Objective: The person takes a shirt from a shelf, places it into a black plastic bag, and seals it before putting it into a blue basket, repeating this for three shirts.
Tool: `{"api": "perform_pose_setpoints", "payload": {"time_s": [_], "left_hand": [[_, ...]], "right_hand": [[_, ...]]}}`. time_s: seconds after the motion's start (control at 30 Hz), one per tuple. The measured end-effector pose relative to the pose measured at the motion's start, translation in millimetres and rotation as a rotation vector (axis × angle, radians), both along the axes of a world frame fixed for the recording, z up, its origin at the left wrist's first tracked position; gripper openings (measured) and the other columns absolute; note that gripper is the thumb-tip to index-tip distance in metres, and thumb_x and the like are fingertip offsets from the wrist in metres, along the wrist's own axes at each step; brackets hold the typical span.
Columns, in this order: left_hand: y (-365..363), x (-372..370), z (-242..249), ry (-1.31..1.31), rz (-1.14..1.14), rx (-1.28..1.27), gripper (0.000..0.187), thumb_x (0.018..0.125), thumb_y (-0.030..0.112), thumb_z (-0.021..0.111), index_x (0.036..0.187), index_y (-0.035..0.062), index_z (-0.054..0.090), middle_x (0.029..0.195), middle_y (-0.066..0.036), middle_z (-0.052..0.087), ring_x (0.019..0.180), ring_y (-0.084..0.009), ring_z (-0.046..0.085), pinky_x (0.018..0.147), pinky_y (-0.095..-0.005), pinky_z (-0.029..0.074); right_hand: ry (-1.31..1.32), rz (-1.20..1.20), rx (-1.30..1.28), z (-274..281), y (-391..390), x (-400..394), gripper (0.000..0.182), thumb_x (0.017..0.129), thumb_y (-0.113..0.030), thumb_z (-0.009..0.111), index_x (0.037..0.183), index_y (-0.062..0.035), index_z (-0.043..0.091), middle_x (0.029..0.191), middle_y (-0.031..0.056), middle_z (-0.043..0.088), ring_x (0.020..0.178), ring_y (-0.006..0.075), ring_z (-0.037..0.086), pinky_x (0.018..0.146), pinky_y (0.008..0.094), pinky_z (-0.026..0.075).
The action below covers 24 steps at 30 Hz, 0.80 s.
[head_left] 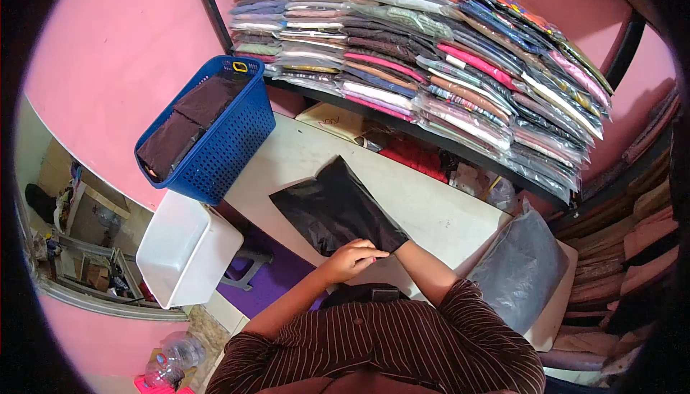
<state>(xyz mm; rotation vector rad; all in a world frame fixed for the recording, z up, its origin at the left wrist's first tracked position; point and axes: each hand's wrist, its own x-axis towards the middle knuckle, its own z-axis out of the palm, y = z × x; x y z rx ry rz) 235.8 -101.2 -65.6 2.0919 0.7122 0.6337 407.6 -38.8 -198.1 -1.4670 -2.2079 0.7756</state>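
Observation:
A black plastic bag (330, 204) lies on the white table, its far end spread toward the shelf. At the near edge of the bag, by its opening, my left hand (352, 259) has its fingers closed on the plastic. My right forearm (428, 272) reaches into the mouth of the bag, so the black plastic hides my right hand and its fingers. Whether that hand holds anything inside cannot be seen.
A blue basket (233, 153) with dark packets stands on the left of the white table (424, 211). Beside it is a white bin (172, 250). A shelf (402, 124) of bagged folded clothes spans the back. A grey plastic bag (521, 268) sits at right.

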Motion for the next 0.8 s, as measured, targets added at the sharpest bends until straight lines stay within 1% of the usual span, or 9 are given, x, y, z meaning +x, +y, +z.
{"api": "perform_pose_setpoints", "payload": {"time_s": [0.17, 0.33, 0.4, 0.5, 0.6, 0.63, 0.7, 0.73, 0.8], "left_hand": [[-2, -20, -11, 0.023, 0.083, -0.094, 0.033, 0.083, 0.011, 0.064, 0.116, 0.0077, 0.064, 0.102, -0.01, 0.062, 0.094, -0.025, 0.057, 0.086, -0.0359, 0.044], [-5, -46, -59, 0.183, 0.45, 0.188, 0.042, 0.082, 0.025, 0.065, 0.121, 0.0082, 0.059, 0.121, -0.017, 0.054, 0.113, -0.0355, 0.049, 0.097, -0.0436, 0.038], [-9, -57, -81, 0.405, 0.565, 0.213, 0.058, 0.084, 0.038, 0.062, 0.133, 0.0106, 0.049, 0.14, -0.022, 0.038, 0.129, -0.0435, 0.034, 0.104, -0.0501, 0.03], [-17, -64, -120, 0.536, 0.567, 0.188, 0.067, 0.085, 0.047, 0.059, 0.139, 0.0125, 0.041, 0.144, -0.023, 0.032, 0.133, -0.0452, 0.028, 0.105, -0.054, 0.027], [-27, -66, -150, 0.586, 0.53, 0.126, 0.077, 0.085, 0.056, 0.053, 0.146, 0.0143, 0.029, 0.15, -0.022, 0.021, 0.136, -0.0455, 0.021, 0.106, -0.0591, 0.02], [-29, -65, -155, 0.594, 0.537, 0.135, 0.08, 0.085, 0.058, 0.052, 0.147, 0.0149, 0.026, 0.152, -0.021, 0.017, 0.137, -0.0448, 0.017, 0.106, -0.0605, 0.017], [-32, -64, -159, 0.586, 0.538, 0.115, 0.082, 0.085, 0.06, 0.05, 0.148, 0.0152, 0.023, 0.153, -0.021, 0.014, 0.139, -0.0438, 0.015, 0.107, -0.0609, 0.014], [-31, -62, -159, 0.581, 0.547, 0.088, 0.084, 0.085, 0.061, 0.049, 0.149, 0.0155, 0.02, 0.154, -0.02, 0.011, 0.14, -0.0427, 0.012, 0.107, -0.0613, 0.01], [-32, -63, -158, 0.588, 0.536, 0.066, 0.084, 0.085, 0.061, 0.048, 0.149, 0.0149, 0.019, 0.154, -0.02, 0.009, 0.14, -0.0422, 0.01, 0.107, -0.0618, 0.01]], "right_hand": [[0.138, -0.048, 0.157, -18, -9, 12, 0.066, 0.075, -0.047, 0.065, 0.131, -0.0137, 0.052, 0.128, 0.0161, 0.054, 0.123, 0.0315, 0.047, 0.107, 0.0444, 0.032], [0.246, -0.082, 0.293, -35, -37, 34, 0.065, 0.076, -0.046, 0.065, 0.13, -0.0139, 0.052, 0.127, 0.0164, 0.055, 0.124, 0.0321, 0.046, 0.108, 0.0461, 0.03], [-0.251, 0.006, 0.362, -19, -68, 46, 0.059, 0.078, -0.043, 0.064, 0.129, -0.0135, 0.053, 0.128, 0.0161, 0.053, 0.128, 0.0361, 0.038, 0.108, 0.0629, 0.015], [-0.28, 0.008, 0.305, -19, -84, 55, 0.064, 0.076, -0.045, 0.064, 0.131, -0.0149, 0.051, 0.132, 0.017, 0.047, 0.132, 0.0413, 0.027, 0.102, 0.073, 0.003], [-0.523, 0.044, 0.081, -24, -89, 58, 0.058, 0.077, -0.049, 0.063, 0.121, -0.0107, 0.059, 0.127, 0.0168, 0.05, 0.123, 0.0438, 0.037, 0.101, 0.0749, 0.007], [-0.524, 0.034, 0.082, -30, -91, 59, 0.058, 0.077, -0.049, 0.063, 0.121, -0.0107, 0.059, 0.127, 0.0168, 0.05, 0.123, 0.0438, 0.037, 0.101, 0.0749, 0.007], [-0.23, -0.046, 0.435, -41, -94, 59, 0.054, 0.077, -0.05, 0.063, 0.114, -0.0093, 0.064, 0.114, 0.0184, 0.056, 0.119, 0.0449, 0.04, 0.101, 0.0746, 0.008], [-0.356, -0.016, 0.266, -47, -93, 60, 0.059, 0.08, -0.052, 0.059, 0.124, -0.0131, 0.057, 0.123, 0.0171, 0.051, 0.125, 0.0432, 0.034, 0.102, 0.0733, 0.004], [-0.379, -0.012, 0.23, -50, -94, 62, 0.057, 0.08, -0.052, 0.06, 0.122, -0.0128, 0.058, 0.123, 0.0169, 0.052, 0.125, 0.0428, 0.035, 0.102, 0.0733, 0.005]]}}
